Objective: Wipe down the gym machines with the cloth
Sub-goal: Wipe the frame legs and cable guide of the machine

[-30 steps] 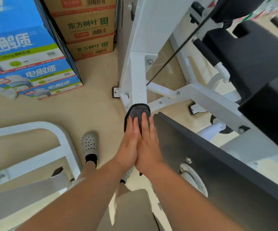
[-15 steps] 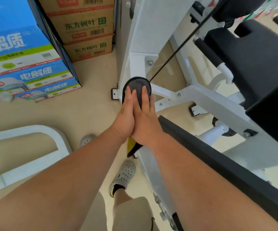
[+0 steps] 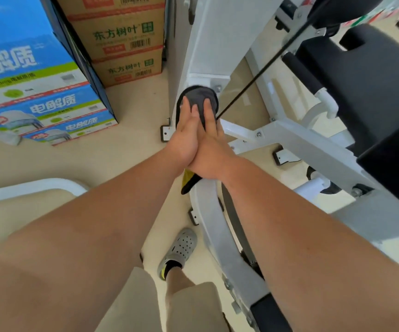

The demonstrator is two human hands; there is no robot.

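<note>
One shoe (image 3: 181, 245): planted on the floor (image 3: 133, 149) just beside the curved rail (image 3: 217, 236). Open floor lies to its left, as far as the white bar (image 3: 38, 185).
Curved rail: rises under the forearms toward the cloth, with a narrow face and rounded sides.
Left grip (image 3: 186, 135): fingers straight and flat, pressing on the cloth and clamped on nothing.
Right grip (image 3: 210, 149): also flat and unclenched, touching the left one along the palm edge.
Cloth (image 3: 200, 97): dark grey, pinned under both palms against the white frame at the foot of the upright post (image 3: 208, 44). A black-and-yellow tail hangs below the wrists.
Doing it well: probably even palm pressure, long strokes along the rail, and the cloth folded over the sides.
Edges: a bolt (image 3: 217, 87) sits just beside the cloth's upper right. The black cable (image 3: 265, 68) passes close to the right fingertips and could snag.
Far room: the cardboard boxes (image 3: 126, 37) and blue cartons (image 3: 38, 68) stand well apart on the left. The black pads (image 3: 373, 80) crowd the right.
</note>
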